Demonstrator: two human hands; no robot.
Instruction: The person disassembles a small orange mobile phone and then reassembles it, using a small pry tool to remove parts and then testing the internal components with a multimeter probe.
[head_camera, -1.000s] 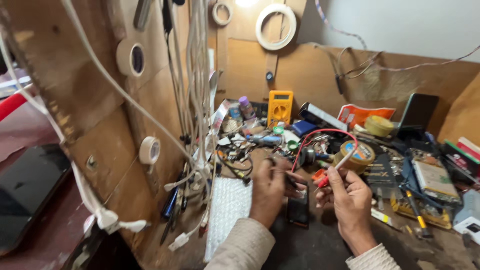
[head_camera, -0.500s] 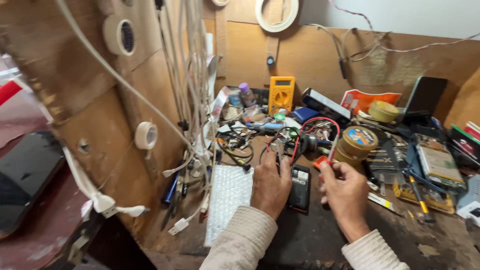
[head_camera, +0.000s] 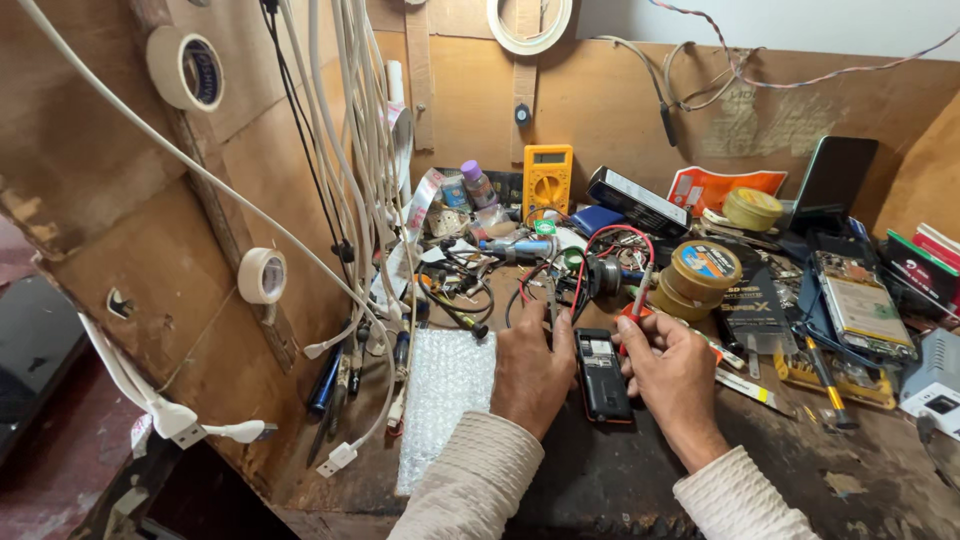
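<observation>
Fingers (head_camera: 640, 345) of the right hand (head_camera: 672, 378) are pinching a slim red probe (head_camera: 634, 308); the left hand (head_camera: 531, 368), curled, is gripping a thin black probe (head_camera: 553, 308) beside the small black opened rectangular phone (head_camera: 603, 375) lying flat on the dark, scuffed counter (head_camera: 600, 480).

My left hand (head_camera: 532, 372) lies palm down near the middle of the view, back of the hand up, fingers stretched toward the far side and slightly bunched, thumb tucked on the right. Its forearm, in a pale ribbed sleeve, runs in from the near edge, angled left. My right hand (head_camera: 672, 375) sits just to the right, curled, thumb and forefinger pinched together and pointing far-left, knuckles up. Its wrist bends inward; the sleeved forearm comes from the near right. The two hands are close but apart.
</observation>
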